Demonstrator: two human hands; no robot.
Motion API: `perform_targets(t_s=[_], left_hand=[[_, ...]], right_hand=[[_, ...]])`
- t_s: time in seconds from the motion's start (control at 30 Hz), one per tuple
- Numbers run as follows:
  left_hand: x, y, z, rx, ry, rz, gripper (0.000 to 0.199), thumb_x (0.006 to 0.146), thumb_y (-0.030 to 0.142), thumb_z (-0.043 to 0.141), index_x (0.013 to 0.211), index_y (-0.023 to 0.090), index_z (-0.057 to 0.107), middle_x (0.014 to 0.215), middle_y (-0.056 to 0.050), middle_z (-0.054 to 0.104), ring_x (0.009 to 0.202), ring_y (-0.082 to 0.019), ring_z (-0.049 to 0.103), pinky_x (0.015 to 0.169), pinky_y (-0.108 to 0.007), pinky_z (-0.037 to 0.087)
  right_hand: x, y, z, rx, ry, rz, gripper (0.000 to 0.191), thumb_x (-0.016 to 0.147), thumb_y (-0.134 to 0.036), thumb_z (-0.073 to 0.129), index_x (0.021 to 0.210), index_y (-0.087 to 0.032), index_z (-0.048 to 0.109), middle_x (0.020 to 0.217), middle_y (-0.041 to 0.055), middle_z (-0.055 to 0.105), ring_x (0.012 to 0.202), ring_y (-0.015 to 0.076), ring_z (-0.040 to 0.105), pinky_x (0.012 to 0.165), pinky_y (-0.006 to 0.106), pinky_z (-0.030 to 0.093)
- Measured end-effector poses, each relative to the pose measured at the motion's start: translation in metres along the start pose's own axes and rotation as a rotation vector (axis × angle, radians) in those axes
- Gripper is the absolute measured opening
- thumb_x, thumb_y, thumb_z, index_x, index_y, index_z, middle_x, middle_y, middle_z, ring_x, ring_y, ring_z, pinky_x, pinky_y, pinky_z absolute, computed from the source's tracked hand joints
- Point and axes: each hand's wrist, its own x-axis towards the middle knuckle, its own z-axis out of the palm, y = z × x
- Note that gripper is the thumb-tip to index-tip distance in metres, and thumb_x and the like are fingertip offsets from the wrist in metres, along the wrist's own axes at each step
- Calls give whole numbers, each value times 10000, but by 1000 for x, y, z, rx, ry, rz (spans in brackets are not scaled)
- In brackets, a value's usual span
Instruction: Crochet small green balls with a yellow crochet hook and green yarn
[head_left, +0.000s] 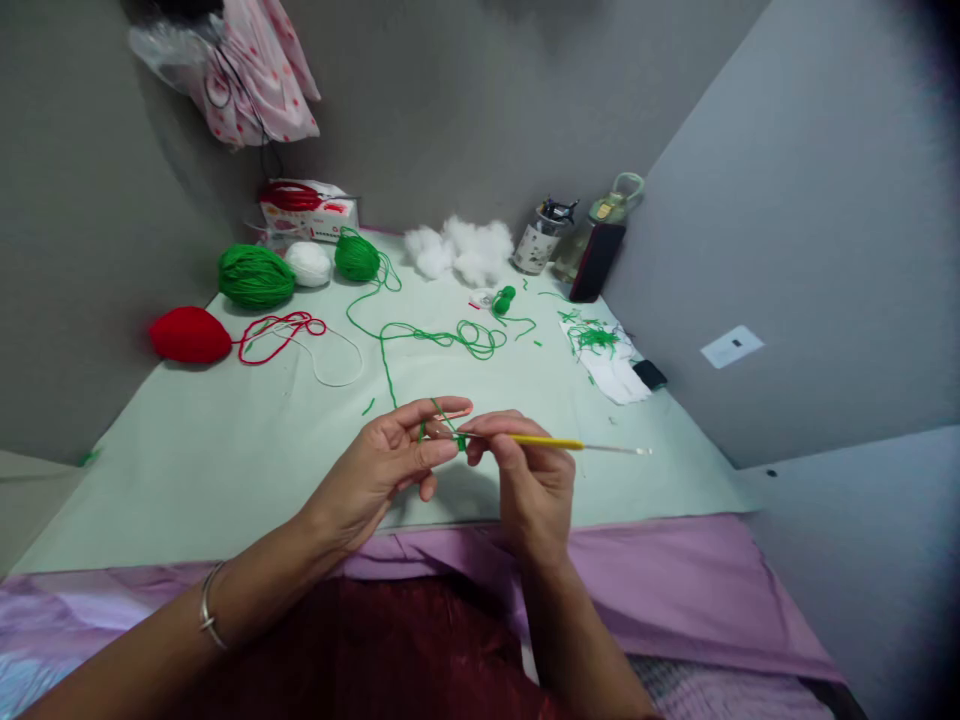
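Observation:
My right hand (529, 475) is closed around a crochet hook (544, 441) with a yellow grip and metal ends. Its working tip points left, into a small piece of green crochet (461, 441). That piece is pinched between the thumb and a finger of my left hand (401, 445). Over the raised left index finger runs a strand of green yarn (388, 375), which trails across the table toward a green yarn ball (357, 257). The stitches themselves are too small to make out.
A red yarn ball (190, 335), a large green skein (256, 277) and a white ball (308, 264) sit at the left. White stuffing (476, 250), a pen holder (537, 243), a bottle (609, 208) and a phone (598, 262) stand behind. Green scraps (596, 337) lie right.

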Motion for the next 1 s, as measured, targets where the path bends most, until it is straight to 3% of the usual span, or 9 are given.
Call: perform_targets(t_s=[0.07, 0.17, 0.3, 0.43, 0.57, 0.63, 0.7, 0.83, 1.0], left_hand=[[0, 1, -3, 40, -14, -9, 314, 864, 276, 848, 1177, 266, 823, 875, 21, 636, 504, -2, 413, 470, -127, 401], [-2, 3, -5, 84, 15, 39, 266, 873, 290, 835, 1137, 259, 839, 877, 7, 638, 573, -39, 473, 484, -134, 419], [-4, 2, -2, 117, 72, 147, 278, 844, 260, 861, 1121, 262, 843, 832, 11, 628, 643, -78, 526, 526, -146, 478], [-2, -1, 0, -52, 35, 2, 425, 811, 258, 889, 1225, 223, 803, 740, 42, 576, 509, -29, 373, 475, -136, 426], [0, 0, 0, -181, -10, -141, 363, 813, 218, 879, 1167, 159, 822, 632, 94, 447, 457, 4, 193, 444, -113, 365], [0, 1, 1, -158, 5, -81, 313, 815, 205, 877, 1125, 185, 836, 682, 76, 511, 453, 12, 231, 455, -114, 384], [-1, 1, 2, -96, 13, -13, 310, 814, 207, 875, 1122, 221, 838, 787, 42, 607, 459, 12, 338, 464, -126, 411], [-3, -1, 4, 33, 28, 24, 326, 826, 252, 871, 1150, 238, 836, 899, -9, 689, 566, -43, 556, 505, -142, 459], [0, -4, 4, -43, 71, 33, 301, 825, 259, 885, 1122, 233, 845, 998, -16, 734, 465, 26, 381, 546, -147, 500]], right_hand=[[0, -1, -3, 58, 10, 60, 185, 1036, -264, 604, 996, -243, 783, 934, 32, 783, 693, 130, 688, 653, 285, 584], [-2, -4, -6, -32, 8, 23, 212, 1061, -237, 546, 1014, -240, 752, 929, 27, 776, 692, 129, 701, 660, 288, 600], [-8, -6, -7, -469, -82, -344, 268, 1033, -126, 550, 1186, -259, 725, 990, 48, 781, 839, 167, 734, 763, 330, 623], [-13, -3, -7, -780, -173, -557, 349, 995, -111, 618, 1283, -278, 723, 1137, 96, 769, 1026, 220, 743, 831, 364, 640], [-10, -3, -6, -424, 0, -324, 262, 1028, -127, 562, 1151, -256, 754, 984, 57, 750, 838, 169, 712, 731, 333, 615], [-6, -5, -4, -220, 52, -179, 236, 1046, -166, 540, 1052, -242, 763, 921, 39, 737, 704, 138, 662, 657, 314, 584], [-2, -6, -2, -147, 25, -133, 202, 1037, -206, 579, 1004, -236, 776, 939, 44, 749, 713, 142, 664, 647, 311, 575], [-2, -4, 1, -196, 5, -137, 213, 1025, -167, 595, 1056, -258, 785, 965, 36, 773, 767, 147, 693, 677, 305, 593], [-12, 4, 2, -590, -53, -420, 366, 961, -89, 673, 1251, -296, 755, 1109, 75, 770, 989, 205, 738, 801, 347, 634]])
